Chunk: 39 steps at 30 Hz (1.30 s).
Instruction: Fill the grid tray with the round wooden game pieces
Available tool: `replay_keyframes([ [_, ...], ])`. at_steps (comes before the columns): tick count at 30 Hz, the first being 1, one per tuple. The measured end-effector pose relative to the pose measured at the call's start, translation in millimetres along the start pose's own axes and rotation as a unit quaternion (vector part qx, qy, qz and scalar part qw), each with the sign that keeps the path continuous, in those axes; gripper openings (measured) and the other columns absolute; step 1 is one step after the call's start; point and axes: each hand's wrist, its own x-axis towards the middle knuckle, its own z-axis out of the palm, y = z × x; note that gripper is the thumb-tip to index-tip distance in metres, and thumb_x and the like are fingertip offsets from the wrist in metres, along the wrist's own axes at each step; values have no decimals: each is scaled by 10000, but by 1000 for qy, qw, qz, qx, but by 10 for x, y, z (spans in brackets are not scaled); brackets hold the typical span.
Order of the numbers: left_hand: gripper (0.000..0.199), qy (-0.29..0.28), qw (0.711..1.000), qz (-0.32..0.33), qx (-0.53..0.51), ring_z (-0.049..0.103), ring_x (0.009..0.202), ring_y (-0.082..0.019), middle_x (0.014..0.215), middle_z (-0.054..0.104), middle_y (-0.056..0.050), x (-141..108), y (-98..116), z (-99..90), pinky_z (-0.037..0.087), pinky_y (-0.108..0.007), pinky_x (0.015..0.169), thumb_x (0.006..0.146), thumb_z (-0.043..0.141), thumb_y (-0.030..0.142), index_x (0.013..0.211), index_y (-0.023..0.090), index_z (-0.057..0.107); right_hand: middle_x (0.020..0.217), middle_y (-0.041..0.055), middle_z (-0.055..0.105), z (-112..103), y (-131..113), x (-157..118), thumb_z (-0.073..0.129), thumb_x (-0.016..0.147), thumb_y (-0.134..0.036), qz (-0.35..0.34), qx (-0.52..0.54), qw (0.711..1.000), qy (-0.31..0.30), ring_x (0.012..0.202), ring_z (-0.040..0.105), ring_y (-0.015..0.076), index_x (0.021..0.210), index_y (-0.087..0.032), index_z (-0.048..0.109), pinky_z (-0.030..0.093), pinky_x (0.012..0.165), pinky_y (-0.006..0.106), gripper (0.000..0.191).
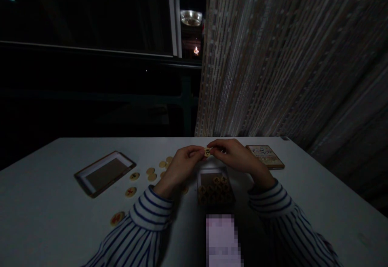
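Disc (207, 152) pinched between left hand (185, 161) and right hand (233, 153), near box (206, 177) of pieces (223, 180) | loose discs (130, 191): left of box | tray (104, 174): farther left | printed case (265, 156): right of box

In this dim room, a person's left hand (188, 158) and right hand (235, 153) hold one small round piece (207, 152) marked with a dark character, above a white bench (69, 226). Near them sits an open box (208, 178) of similar pieces. Loose discs (152, 177) and a shallow tray (104, 176) lie leftward, a patterned case (267, 158) rightward.
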Motion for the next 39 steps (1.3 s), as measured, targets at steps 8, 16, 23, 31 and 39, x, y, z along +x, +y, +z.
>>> replay_keyframes([
  [8,224,-39,998,-30,28,592,735,-145,803,681,-40,1,-49,-48,437,-231,650,709,590,320,818,141,668,915,22,675,4,72,-18,471,815,-230,4,-4,999,-35,825,600,145,976,-197,646,424,736,250,241],
  [16,251,-41,997,-42,42,596,753,-154,802,684,-50,-12,-31,-61,438,-249,689,679,621,339,809,132,676,937,21,673,-1,27,-33,460,812,-201,-5,-9,998,-60,864,598,155,997,-205,642,426,764,266,260],
  [23,254,-46,997,-51,21,598,730,-152,772,680,-55,-4,-67,-82,437,-259,692,671,634,341,803,128,676,890,16,671,1,16,-36,483,795,-182,6,-20,1000,-22,811,598,144,964,-196,638,426,720,262,230],
  [31,251,-40,997,-62,-17,597,703,-147,728,671,-43,8,-58,-73,439,-266,700,659,642,318,814,121,666,876,18,658,-4,-23,-47,543,779,-235,-7,7,999,-35,798,585,129,976,-192,630,424,695,239,220],
  [39,264,-48,997,-55,-11,594,704,-152,713,668,-39,26,-79,-63,440,-276,713,674,624,333,828,124,665,898,26,643,6,-23,-37,565,762,-225,-15,-21,999,-31,822,566,135,992,-186,617,412,721,257,239],
])
